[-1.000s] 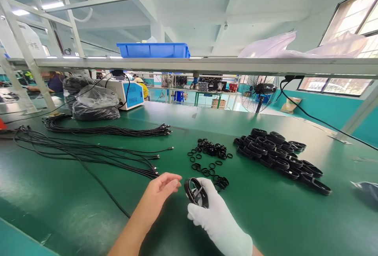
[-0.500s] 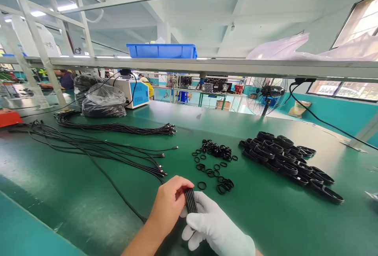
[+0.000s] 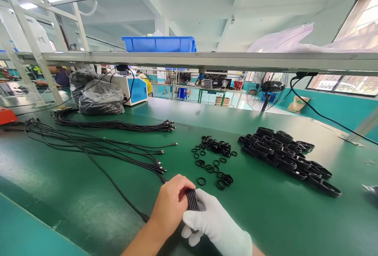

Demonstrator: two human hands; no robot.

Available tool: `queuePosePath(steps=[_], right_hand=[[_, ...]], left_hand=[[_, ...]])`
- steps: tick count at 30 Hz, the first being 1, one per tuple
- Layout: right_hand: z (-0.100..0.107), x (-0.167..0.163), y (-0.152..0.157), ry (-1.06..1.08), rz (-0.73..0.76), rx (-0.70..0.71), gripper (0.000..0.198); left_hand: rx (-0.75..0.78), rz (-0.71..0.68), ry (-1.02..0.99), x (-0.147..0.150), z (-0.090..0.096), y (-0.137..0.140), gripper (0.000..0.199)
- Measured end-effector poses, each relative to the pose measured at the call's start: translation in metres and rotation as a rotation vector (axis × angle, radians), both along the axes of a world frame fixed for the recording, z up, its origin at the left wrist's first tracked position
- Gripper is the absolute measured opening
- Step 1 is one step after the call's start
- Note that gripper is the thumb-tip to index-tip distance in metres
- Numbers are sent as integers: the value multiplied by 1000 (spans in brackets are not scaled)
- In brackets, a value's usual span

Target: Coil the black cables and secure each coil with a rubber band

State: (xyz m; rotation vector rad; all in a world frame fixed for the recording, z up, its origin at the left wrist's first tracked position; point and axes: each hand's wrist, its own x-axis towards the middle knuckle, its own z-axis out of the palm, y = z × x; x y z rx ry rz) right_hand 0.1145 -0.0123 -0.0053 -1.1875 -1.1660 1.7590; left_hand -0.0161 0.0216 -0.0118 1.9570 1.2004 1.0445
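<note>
A coiled black cable [image 3: 192, 200] is held between both hands above the near part of the bench, its turns lying side by side. My bare left hand [image 3: 173, 203] is closed round the coil's upper left side. My right hand [image 3: 211, 218], in a white glove, grips it from the right and below; the lower part of the coil is hidden by the glove. Just beyond lie small black rings [image 3: 201, 181], some loose, others heaped. Left of my hands, loose black cables [image 3: 118, 151] with metal plugs stretch across the bench. A pile of coiled cables [image 3: 283, 153] lies at the right.
On the green bench [image 3: 97, 209] stand a blue-and-white machine [image 3: 138, 91] and a clear bag of black items [image 3: 100, 100]. A shelf [image 3: 230, 60] spans above, bearing a blue bin [image 3: 158, 44]. Behind are a fan [image 3: 265, 91] and a co-worker [image 3: 61, 78] at the far left.
My fingers have shifted slightly on the coil, and the gloved fingers have drawn in closer beneath it. The whole view has tilted a little, with the bench things sitting slightly higher.
</note>
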Motion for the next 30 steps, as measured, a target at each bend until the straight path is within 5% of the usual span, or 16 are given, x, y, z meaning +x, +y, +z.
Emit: queuePosePath(steps=[7, 14, 20, 25, 30], right_hand=[[-10, 4, 5, 224, 10, -82, 72], [6, 4, 2, 51, 25, 5, 50], [-11, 1, 7, 220, -56, -99, 69], [-12, 12, 6, 357, 112, -89, 52], [-11, 23, 4, 584, 258, -144, 51]], left_hand=[[-22, -19, 1, 1, 6, -2, 28], [-69, -15, -34, -1, 4, -1, 28], [-54, -17, 3, 3, 5, -3, 24], [-113, 49, 27, 1, 3, 0, 24], [-334, -90, -198, -9, 13, 3, 20]])
